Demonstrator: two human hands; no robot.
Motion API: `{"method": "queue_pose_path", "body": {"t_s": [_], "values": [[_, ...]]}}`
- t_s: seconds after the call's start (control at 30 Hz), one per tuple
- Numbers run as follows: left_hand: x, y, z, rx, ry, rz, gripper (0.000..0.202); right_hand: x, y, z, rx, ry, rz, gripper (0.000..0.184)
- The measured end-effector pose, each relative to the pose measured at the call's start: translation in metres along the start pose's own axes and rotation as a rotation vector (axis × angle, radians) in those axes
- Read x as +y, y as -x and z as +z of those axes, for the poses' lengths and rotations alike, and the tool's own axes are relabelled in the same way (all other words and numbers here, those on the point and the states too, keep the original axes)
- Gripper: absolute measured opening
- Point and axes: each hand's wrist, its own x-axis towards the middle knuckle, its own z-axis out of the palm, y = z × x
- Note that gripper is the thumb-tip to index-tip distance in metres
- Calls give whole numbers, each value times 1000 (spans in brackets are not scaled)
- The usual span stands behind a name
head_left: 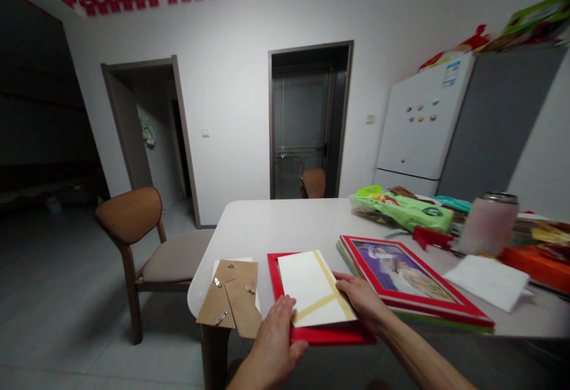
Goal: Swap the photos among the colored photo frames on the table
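A red picture frame [272,271] lies face down near the front edge of the white table [276,224]. On it rests a white card [307,283] with yellow tape strips. My left hand [276,336] presses on the card's near left corner, fingers lying fairly flat. My right hand [360,298] rests on the card's right edge, fingers stretched toward it. A brown backing board [231,301] with metal clips lies left of the frame, over a white sheet.
A stack of red-framed pictures [409,283] sits to the right, with a white napkin [490,280], a pink flask [487,224], green packets [401,206] and clutter behind. A wooden chair [146,247] stands left of the table; a fridge [427,129] at the back right.
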Motion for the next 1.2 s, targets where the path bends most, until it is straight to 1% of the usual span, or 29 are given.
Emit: {"method": "queue_pose_path", "body": {"t_s": [0.1, 0.17, 0.23, 0.3, 0.37, 0.53, 0.63, 0.7, 0.77, 0.83, 0.87, 0.93, 1.0, 1.07, 1.13, 1.2], "values": [[-1, 0, -1, 10, 9, 15, 63, 4, -6, 1, -121, -95, 88, 49], [0, -1, -3, 2, 18, 11, 63, 4, -10, 1, -142, -6, 72, 47], [1, -1, -7, -9, 24, 7, 63, 4, -13, 0, -93, 247, -8, 42], [2, -1, -10, -20, 29, 9, 63, 3, -14, 0, -14, 500, -96, 35], [2, 0, -13, -34, 32, 9, 63, 2, -14, 0, 46, 661, -153, 30], [1, 3, -15, -77, 33, 19, 63, 7, -8, 7, 118, 980, -173, 31], [0, 7, -19, -123, 4, 40, 68, 11, -7, 7, 139, 1070, -217, 32], [-4, 11, -26, -124, -56, 30, 72, 12, -8, 8, 138, 1074, -229, 33], [-13, 14, -34, -81, -156, -29, 73, 9, -7, 12, 124, 1029, -246, 34], [-26, 17, -41, -26, -248, -86, 67, 1, -5, 23, 89, 933, -301, 36], [-33, 17, -43, 4, -275, -93, 62, -3, -3, 31, 60, 874, -343, 37], [-44, 18, -47, 77, -282, -56, 51, -14, 3, 50, -19, 762, -433, 37], [-50, 17, -50, 161, -250, 0, 44, -25, 11, 70, -87, 685, -509, 35], [-53, 16, -55, 246, -192, 39, 41, -33, 18, 87, -133, 652, -556, 33], [-52, 15, -62, 339, -102, 61, 39, -37, 24, 101, -195, 665, -615, 33], [-50, 14, -72, 435, 16, 51, 36, -38, 27, 113, -259, 719, -691, 38]]}}
